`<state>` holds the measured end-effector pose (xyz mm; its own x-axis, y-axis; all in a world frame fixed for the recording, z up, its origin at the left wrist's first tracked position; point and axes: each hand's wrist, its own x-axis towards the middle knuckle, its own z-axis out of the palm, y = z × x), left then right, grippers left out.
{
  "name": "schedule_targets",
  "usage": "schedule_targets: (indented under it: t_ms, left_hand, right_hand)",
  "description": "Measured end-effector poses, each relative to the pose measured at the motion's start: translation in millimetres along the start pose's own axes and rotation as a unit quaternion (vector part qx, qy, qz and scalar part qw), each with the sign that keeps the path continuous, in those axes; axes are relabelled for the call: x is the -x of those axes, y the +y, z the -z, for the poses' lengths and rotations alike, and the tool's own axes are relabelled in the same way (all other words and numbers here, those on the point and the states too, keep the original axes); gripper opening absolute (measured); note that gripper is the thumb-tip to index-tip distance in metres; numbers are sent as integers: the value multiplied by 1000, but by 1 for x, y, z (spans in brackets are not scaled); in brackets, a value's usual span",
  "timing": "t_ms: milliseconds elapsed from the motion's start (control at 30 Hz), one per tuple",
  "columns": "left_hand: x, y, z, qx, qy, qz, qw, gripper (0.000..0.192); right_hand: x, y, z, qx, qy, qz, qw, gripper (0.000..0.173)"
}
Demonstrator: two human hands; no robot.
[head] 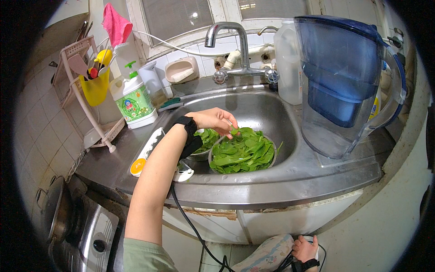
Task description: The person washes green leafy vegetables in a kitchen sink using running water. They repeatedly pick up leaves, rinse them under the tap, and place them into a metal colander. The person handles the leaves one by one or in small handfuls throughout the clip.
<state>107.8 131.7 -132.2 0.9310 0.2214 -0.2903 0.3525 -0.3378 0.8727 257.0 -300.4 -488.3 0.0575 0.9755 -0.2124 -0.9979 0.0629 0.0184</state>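
Observation:
My left hand (219, 122) reaches over the sink with a small green leaf (234, 130) between its fingertips; a black band circles the wrist. Just below the fingers, a heap of wet green leafy vegetables (244, 153) fills a round bowl (274, 158) inside the steel sink (272, 108). A second metal bowl (200, 157) with more leaves (209, 138) sits to its left, partly hidden by my wrist. Low at the right, beside a patterned trouser leg (268, 255), my right hand (304, 250) is closed around a white object (310, 239), mostly covered and not identifiable.
A chrome faucet (243, 47) arches over the sink. To the right stand a blue water filter pitcher (340, 88) and a translucent jug (289, 64). On the left are a detergent bottle (136, 98), a white plastic fitting (154, 144) and a wok (59, 210). A black cable (190, 221) hangs in front.

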Motion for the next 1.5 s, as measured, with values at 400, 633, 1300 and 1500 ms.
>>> schedule_targets:
  t_ms: [400, 633, 1300, 1500]
  left_hand:
    - [-2, -1, 1, -40, -22, -1, 999, 34]
    - [-1, 1, -1, -41, -26, -6, 999, 37]
    - [-36, -37, -31, -495, 36, 4, 868, 15]
    - [-40, -38, -33, -444, 2, 58, 894, 21]
  right_hand:
    - [0, 0, 2, -9, -21, -5, 1000, 69]
    - [1, 1, -2, -14, -22, 1, 1000, 69]
    - [0, -1, 4, -2, -37, -10, 999, 68]
    - [0, -2, 3, -14, -43, -16, 999, 65]
